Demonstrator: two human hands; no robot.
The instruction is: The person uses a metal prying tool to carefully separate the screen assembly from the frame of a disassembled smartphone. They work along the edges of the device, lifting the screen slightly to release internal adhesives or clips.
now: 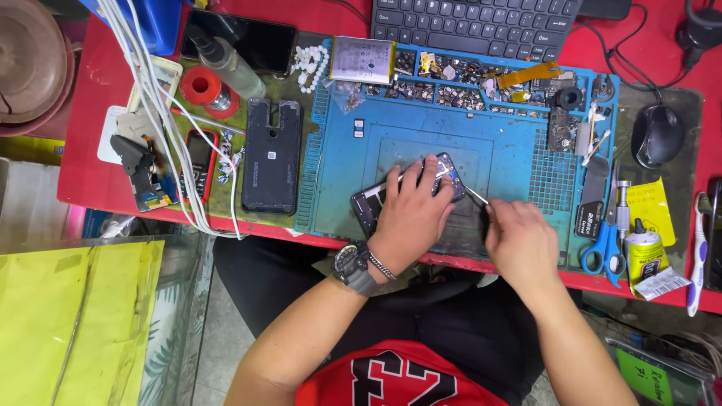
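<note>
1. Red and crowded, the workbench (98, 180) sits under a blue repair mat (511, 162) whose upper trays hold small screws, chips and a yellow flex strip (530, 74).
2. At the centre of the mat lies an opened phone (383, 197), back cover off, tilted slightly, its inner parts showing above the fingers.
3. The left hand (410, 218) lies flat across the phone and presses it down; its fingers are spread over the body, not curled round it.
4. The right hand (519, 240) is pinched shut on a pair of thin metal tweezers (475, 195), whose tip points at the phone's upper right corner.
5. Judged from this, the step in hand is picking at a small part inside the phone; the next move seems to call for a steady, fine tip and a firm hold from the left hand.
6. Left of the mat lie a black back cover (271, 154), a small red keypad phone (199, 162) and white cables (162, 120).
7. A keyboard (474, 26), a mouse (656, 135), blue scissors (604, 256) and a glue bottle (643, 259) ring the far and right edges.
</note>
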